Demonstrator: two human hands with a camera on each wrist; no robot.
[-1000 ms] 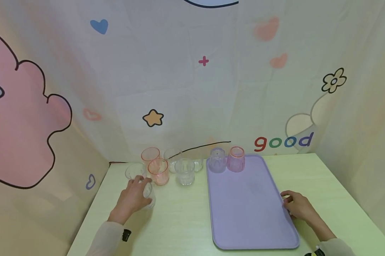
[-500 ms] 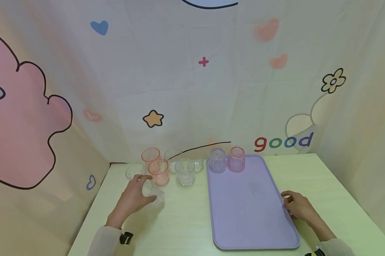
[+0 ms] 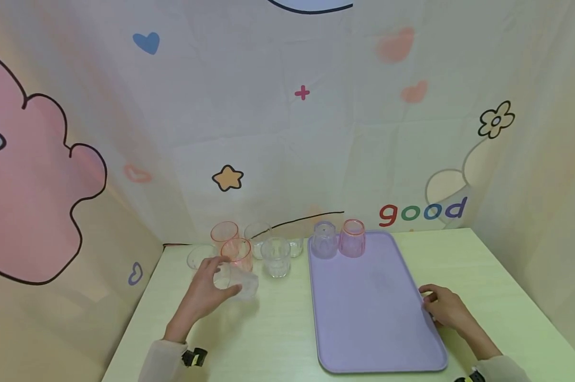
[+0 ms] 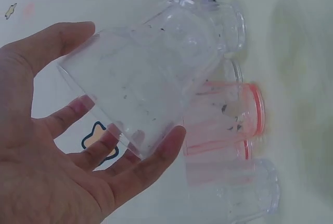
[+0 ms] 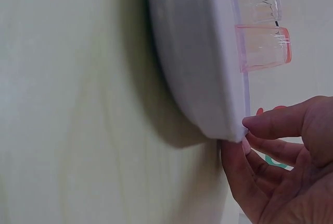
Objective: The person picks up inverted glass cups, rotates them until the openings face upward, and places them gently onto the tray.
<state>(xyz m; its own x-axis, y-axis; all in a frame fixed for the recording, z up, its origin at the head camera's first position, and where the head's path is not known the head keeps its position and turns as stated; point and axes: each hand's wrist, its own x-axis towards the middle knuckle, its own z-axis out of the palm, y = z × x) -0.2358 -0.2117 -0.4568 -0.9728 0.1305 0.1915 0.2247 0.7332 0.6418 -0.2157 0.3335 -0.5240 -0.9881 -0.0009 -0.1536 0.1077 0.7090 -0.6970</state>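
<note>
Clear round see-through cup (image 4: 125, 78) in my left hand (image 3: 199, 294): smooth, shiny, glass or hard plastic, can't tell which. Pink see-through cup with red rim (image 4: 221, 114): smooth and shiny too. Flat purple tray with round corners (image 3: 378, 318), my right hand (image 3: 445, 307) on its edge: looks like plastic, smooth, mostly dull on top. Pale yellow-green table (image 3: 273, 334): looks like wood, faint grain lines. Big pale picture cloth (image 3: 249, 116): matt, few creases. My off-white sleeve (image 3: 160, 358): matt cloth.

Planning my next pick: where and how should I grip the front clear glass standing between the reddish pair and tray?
I'd grip the front clear glass around its outer wall below the rim, from the near right: it stands mouth up, widening upward, with glasses behind and to its left.
</note>
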